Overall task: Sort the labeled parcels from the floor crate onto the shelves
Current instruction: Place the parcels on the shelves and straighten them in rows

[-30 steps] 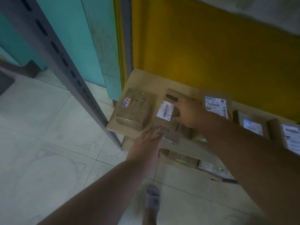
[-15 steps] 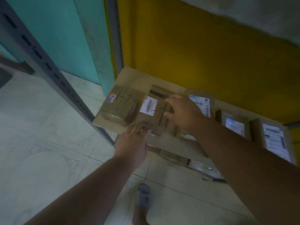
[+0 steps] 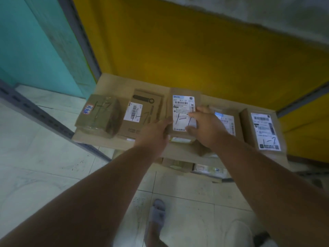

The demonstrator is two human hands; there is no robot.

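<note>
Several brown labeled parcels lie in a row on a low wooden shelf. Both hands hold the middle parcel, which has a white label marked "1-7". My left hand grips its left edge and my right hand rests on its right side and label. To the left lie a taped parcel and a printed box. On the right lie a parcel partly hidden by my right hand and another labeled parcel.
A grey slotted shelf post slants across the left. Behind the shelf are a yellow wall and a teal wall. More parcels sit under the shelf. My sandaled foot stands on the tiled floor.
Both hands have moved right, from the printed box to the middle labeled parcel, and now hold it. The view has shifted right and closer to the shelf.
</note>
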